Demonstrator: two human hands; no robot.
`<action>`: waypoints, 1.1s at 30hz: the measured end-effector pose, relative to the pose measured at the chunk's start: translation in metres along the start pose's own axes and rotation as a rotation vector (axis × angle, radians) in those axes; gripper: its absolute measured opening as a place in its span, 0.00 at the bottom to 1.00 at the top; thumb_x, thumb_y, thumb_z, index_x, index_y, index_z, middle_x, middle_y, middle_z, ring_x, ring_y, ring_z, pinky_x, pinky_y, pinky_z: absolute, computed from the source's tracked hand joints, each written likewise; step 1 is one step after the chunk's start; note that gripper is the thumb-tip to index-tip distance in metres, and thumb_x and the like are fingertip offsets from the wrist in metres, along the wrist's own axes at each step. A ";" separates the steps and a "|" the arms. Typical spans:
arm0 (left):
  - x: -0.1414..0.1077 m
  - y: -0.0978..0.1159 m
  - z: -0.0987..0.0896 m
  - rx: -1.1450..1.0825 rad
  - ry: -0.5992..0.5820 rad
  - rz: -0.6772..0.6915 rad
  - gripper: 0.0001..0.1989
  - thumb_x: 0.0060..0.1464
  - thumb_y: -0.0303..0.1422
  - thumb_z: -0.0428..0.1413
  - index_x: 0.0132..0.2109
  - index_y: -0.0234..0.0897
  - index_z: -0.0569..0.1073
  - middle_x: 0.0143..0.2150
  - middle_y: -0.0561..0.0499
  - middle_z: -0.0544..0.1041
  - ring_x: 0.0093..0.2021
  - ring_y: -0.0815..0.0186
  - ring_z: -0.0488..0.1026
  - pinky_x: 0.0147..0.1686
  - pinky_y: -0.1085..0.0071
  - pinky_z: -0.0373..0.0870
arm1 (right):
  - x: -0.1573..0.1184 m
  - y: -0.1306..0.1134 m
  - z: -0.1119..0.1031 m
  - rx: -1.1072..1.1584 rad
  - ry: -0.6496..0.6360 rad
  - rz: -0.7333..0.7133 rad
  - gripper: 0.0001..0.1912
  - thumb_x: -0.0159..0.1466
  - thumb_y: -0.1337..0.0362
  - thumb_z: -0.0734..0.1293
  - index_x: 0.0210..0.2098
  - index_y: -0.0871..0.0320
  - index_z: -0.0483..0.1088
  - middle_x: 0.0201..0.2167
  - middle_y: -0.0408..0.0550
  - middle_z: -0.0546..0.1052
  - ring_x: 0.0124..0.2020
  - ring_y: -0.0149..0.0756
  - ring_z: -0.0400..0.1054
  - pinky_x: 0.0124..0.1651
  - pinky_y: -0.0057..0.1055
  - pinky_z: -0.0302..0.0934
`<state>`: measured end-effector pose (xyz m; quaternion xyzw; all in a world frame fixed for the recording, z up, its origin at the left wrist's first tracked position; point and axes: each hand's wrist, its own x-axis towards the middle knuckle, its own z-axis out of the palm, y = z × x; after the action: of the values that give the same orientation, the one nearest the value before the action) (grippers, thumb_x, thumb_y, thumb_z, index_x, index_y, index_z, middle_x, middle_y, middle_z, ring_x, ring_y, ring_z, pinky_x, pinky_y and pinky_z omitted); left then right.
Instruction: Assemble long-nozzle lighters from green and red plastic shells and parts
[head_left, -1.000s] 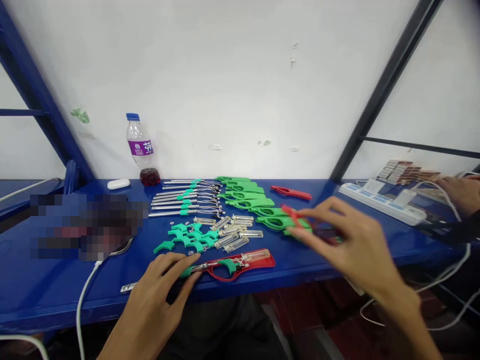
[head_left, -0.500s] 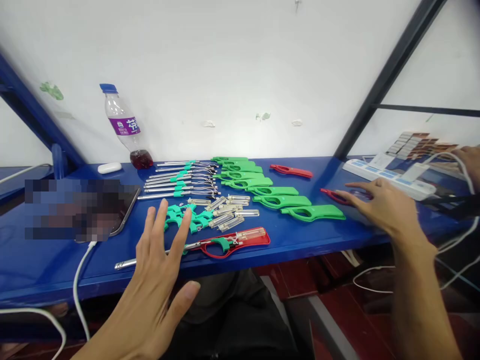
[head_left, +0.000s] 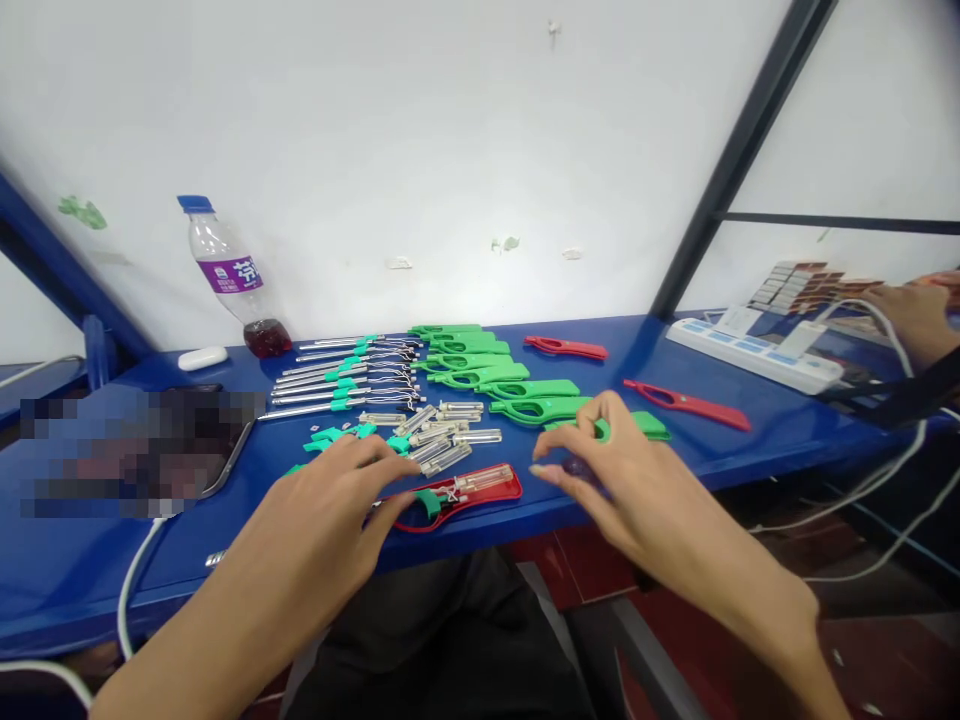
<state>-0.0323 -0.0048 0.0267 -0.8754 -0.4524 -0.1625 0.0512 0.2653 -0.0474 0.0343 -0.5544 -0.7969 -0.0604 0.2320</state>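
Note:
My left hand (head_left: 337, 505) reaches over a half-assembled lighter (head_left: 487, 485) at the front edge of the table. Its thumb and index finger close around the lighter's left part, hiding most of the metal tube. This lighter has an open red shell with a green trigger, wires and a clear fuel tank inside. My right hand (head_left: 622, 465) is curled above the table, right of that lighter, partly covering a green shell (head_left: 651, 425). Something dark shows between its fingers, but I cannot make out what. Clear fuel tanks (head_left: 442, 435) and teal triggers (head_left: 326, 438) lie beyond my left hand.
Metal lighter tubes (head_left: 300, 408) with wires lie in a row, beside several green shells (head_left: 536, 410). Two red shells (head_left: 686, 405) lie to the right. Further out are a power strip (head_left: 750, 355), a drink bottle (head_left: 236, 280), a white case (head_left: 202, 358) and a phone (head_left: 232, 455).
My right hand has moved left from the right-hand red shell, which stays on the table. My left hand has lowered and closed in on the half-assembled lighter. The view has shifted slightly.

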 end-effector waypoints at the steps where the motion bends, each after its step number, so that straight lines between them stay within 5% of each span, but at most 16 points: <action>1: -0.001 0.000 0.002 0.003 -0.024 -0.022 0.14 0.68 0.39 0.52 0.50 0.47 0.81 0.50 0.46 0.81 0.49 0.51 0.79 0.41 0.60 0.77 | -0.003 -0.004 0.002 0.022 -0.035 0.001 0.16 0.77 0.50 0.56 0.51 0.49 0.71 0.45 0.51 0.66 0.32 0.37 0.69 0.32 0.32 0.65; 7: -0.004 0.001 0.014 -0.003 -0.170 -0.088 0.12 0.67 0.34 0.53 0.49 0.49 0.81 0.47 0.50 0.82 0.47 0.53 0.80 0.39 0.64 0.74 | -0.008 -0.012 0.016 0.135 -0.117 -0.023 0.12 0.77 0.54 0.58 0.53 0.47 0.70 0.48 0.49 0.67 0.30 0.34 0.70 0.33 0.31 0.66; 15: 0.005 0.006 0.009 0.050 -0.242 -0.152 0.12 0.67 0.28 0.50 0.40 0.43 0.78 0.42 0.51 0.82 0.42 0.57 0.81 0.33 0.69 0.65 | 0.002 -0.016 0.070 0.061 -0.140 -0.065 0.16 0.74 0.64 0.63 0.59 0.44 0.68 0.54 0.48 0.72 0.30 0.36 0.74 0.30 0.32 0.62; 24: 0.009 0.014 0.003 0.073 -0.330 -0.240 0.12 0.69 0.26 0.47 0.42 0.41 0.74 0.42 0.49 0.82 0.41 0.54 0.80 0.30 0.68 0.56 | 0.003 -0.021 0.073 0.161 -0.167 0.045 0.13 0.77 0.59 0.58 0.56 0.44 0.70 0.53 0.47 0.72 0.35 0.41 0.78 0.35 0.38 0.69; 28: 0.004 -0.001 -0.011 0.091 -0.255 -0.328 0.14 0.69 0.26 0.44 0.40 0.42 0.73 0.41 0.48 0.81 0.40 0.53 0.79 0.31 0.66 0.56 | 0.003 -0.022 0.074 0.176 -0.175 0.083 0.13 0.77 0.58 0.57 0.55 0.44 0.70 0.53 0.47 0.72 0.35 0.42 0.78 0.35 0.38 0.69; 33: -0.002 -0.037 -0.037 0.142 -0.101 -0.614 0.13 0.68 0.33 0.45 0.40 0.43 0.74 0.39 0.45 0.82 0.39 0.49 0.79 0.31 0.64 0.57 | 0.005 -0.022 0.074 0.264 -0.160 0.101 0.14 0.77 0.56 0.57 0.52 0.45 0.73 0.52 0.47 0.73 0.39 0.42 0.79 0.39 0.38 0.71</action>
<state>-0.0723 0.0071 0.0584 -0.6993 -0.7075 -0.0946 0.0382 0.2212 -0.0250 -0.0251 -0.5614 -0.7851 0.1010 0.2414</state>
